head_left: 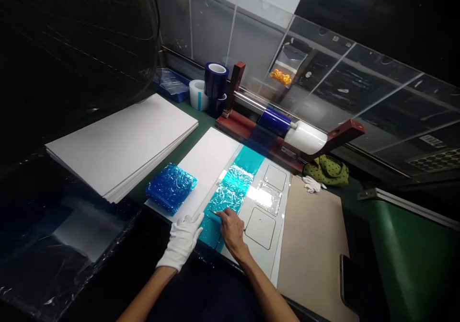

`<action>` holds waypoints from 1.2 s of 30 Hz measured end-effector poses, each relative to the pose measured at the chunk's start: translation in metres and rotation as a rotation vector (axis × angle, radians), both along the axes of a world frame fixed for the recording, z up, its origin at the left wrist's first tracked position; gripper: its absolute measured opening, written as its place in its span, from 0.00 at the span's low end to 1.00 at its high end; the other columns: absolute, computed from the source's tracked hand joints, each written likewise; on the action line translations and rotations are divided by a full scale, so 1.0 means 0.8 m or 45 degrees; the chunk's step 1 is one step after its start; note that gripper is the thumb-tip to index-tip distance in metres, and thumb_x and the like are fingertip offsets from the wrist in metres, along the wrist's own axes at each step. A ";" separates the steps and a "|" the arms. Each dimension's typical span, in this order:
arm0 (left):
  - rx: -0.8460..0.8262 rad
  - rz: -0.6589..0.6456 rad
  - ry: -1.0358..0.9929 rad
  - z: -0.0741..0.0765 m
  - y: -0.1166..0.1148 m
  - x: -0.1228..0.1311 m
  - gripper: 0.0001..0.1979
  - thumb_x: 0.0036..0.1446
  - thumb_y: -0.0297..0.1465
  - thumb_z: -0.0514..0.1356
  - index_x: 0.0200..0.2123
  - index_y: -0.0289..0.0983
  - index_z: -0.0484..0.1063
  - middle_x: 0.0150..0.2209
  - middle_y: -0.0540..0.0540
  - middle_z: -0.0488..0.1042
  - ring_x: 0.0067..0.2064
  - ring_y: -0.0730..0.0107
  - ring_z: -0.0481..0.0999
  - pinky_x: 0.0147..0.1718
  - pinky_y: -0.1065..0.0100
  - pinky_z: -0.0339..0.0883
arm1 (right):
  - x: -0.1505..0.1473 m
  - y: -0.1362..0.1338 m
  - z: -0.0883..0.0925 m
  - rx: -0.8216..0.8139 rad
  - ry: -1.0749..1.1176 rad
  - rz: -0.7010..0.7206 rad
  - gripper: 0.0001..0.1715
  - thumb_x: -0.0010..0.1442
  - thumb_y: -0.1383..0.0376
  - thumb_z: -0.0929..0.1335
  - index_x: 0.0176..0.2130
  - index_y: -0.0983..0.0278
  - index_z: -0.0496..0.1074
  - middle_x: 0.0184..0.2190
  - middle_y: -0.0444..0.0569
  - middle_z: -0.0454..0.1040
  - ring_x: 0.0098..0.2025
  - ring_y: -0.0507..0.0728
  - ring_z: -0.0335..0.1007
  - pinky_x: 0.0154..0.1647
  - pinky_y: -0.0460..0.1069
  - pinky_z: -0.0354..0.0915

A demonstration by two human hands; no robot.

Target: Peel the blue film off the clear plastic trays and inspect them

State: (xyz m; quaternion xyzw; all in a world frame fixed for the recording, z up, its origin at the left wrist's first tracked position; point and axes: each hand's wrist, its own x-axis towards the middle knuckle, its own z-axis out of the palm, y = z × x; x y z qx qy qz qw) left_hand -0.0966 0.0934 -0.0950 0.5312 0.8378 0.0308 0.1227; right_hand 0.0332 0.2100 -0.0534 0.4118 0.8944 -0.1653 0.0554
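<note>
Light-industrial finishing workshop: a green-matted counter (pixel 203 120) carries a stack of white panels (pixel 122 144), a film-covered panel (pixel 230 192) and rolls of blue protective film (pixel 216 80), with a red-bracketed roller dispenser (pixel 275 120) before a scuffed clear acrylic screen (pixel 345 82) and a dark standing fan (pixel 82 39) alongside.

The right hand (pixel 233 231) rests on protective film (pixel 230 195) covering a panel (pixel 260 228), with the left hand (pixel 181 241) just beside it. Ahead of the left hand lies a film-wrapped block (pixel 171 188); farther left, a stack of boards (pixel 122 144). Tape rolls (pixel 212 85) and a film roller (pixel 291 131) sit beyond both hands; a cardboard sheet (pixel 309 250) lies right of the panel.
</note>
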 end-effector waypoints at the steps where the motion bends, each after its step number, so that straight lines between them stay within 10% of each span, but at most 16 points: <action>1: 0.002 -0.003 -0.014 0.000 -0.001 -0.001 0.23 0.59 0.40 0.48 0.58 0.51 0.61 0.42 0.38 0.72 0.38 0.53 0.69 0.35 0.56 0.60 | -0.006 -0.002 -0.001 0.001 -0.024 0.010 0.21 0.66 0.69 0.57 0.49 0.51 0.70 0.38 0.45 0.71 0.39 0.54 0.66 0.27 0.45 0.53; 12: 0.099 0.295 -0.184 0.007 -0.041 -0.021 0.23 0.59 0.45 0.46 0.44 0.38 0.73 0.39 0.38 0.73 0.37 0.55 0.72 0.34 0.59 0.61 | -0.017 -0.009 -0.009 0.057 -0.148 0.051 0.22 0.65 0.71 0.57 0.49 0.51 0.70 0.40 0.45 0.71 0.42 0.54 0.66 0.28 0.45 0.54; 21: 0.121 0.854 -1.593 0.000 -0.070 -0.013 0.26 0.44 0.54 0.58 0.34 0.37 0.77 0.29 0.49 0.75 0.30 0.68 0.69 0.31 0.68 0.61 | 0.076 0.004 0.009 0.042 -0.303 0.013 0.23 0.65 0.72 0.57 0.47 0.50 0.71 0.40 0.45 0.72 0.40 0.54 0.66 0.27 0.44 0.53; 31: 0.322 0.902 -1.482 0.033 -0.064 0.011 0.22 0.41 0.51 0.62 0.30 0.39 0.78 0.29 0.49 0.76 0.35 0.60 0.73 0.34 0.66 0.67 | 0.160 0.006 0.020 0.046 -0.218 -0.134 0.22 0.64 0.69 0.56 0.43 0.53 0.75 0.37 0.46 0.74 0.37 0.54 0.70 0.24 0.46 0.50; 36: 0.471 0.959 -1.452 0.069 -0.063 -0.027 0.18 0.42 0.48 0.64 0.31 0.40 0.78 0.32 0.49 0.78 0.40 0.59 0.75 0.41 0.65 0.68 | 0.163 0.004 0.021 -0.006 -0.018 -0.257 0.19 0.63 0.64 0.57 0.43 0.53 0.74 0.37 0.45 0.74 0.34 0.54 0.71 0.24 0.46 0.52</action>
